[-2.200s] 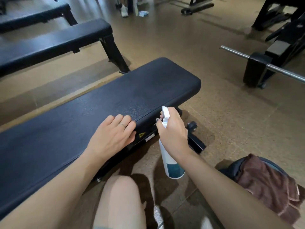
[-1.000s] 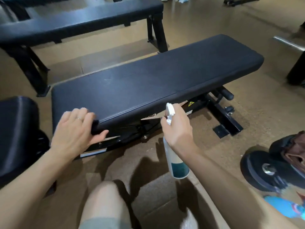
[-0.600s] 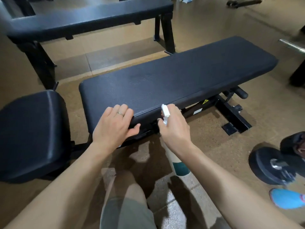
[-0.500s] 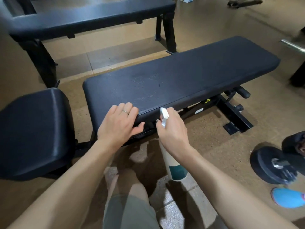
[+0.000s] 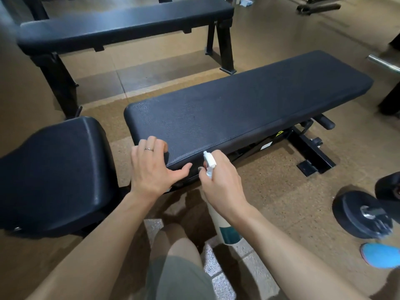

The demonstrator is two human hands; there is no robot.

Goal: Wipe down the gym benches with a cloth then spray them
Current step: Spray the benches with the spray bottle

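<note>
no readable text anywhere, small yellow warning sticker point(image 5: 280, 133) on the black bench frame point(image 5: 307, 148) too blurred to read, white label point(image 5: 266, 145) on the same frame blank or illegible, spray bottle point(image 5: 227, 230) teal band without legible print

Gym, padded benches point(image 5: 249, 105) (black), dumbbell point(image 5: 363, 215)

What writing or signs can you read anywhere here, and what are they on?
None can be read.
Yellow triangular warning sticker on the black padded bench's frame: too small.
White rectangular label beside it: blurred.
White spray bottle with teal band: no text visible.
</note>
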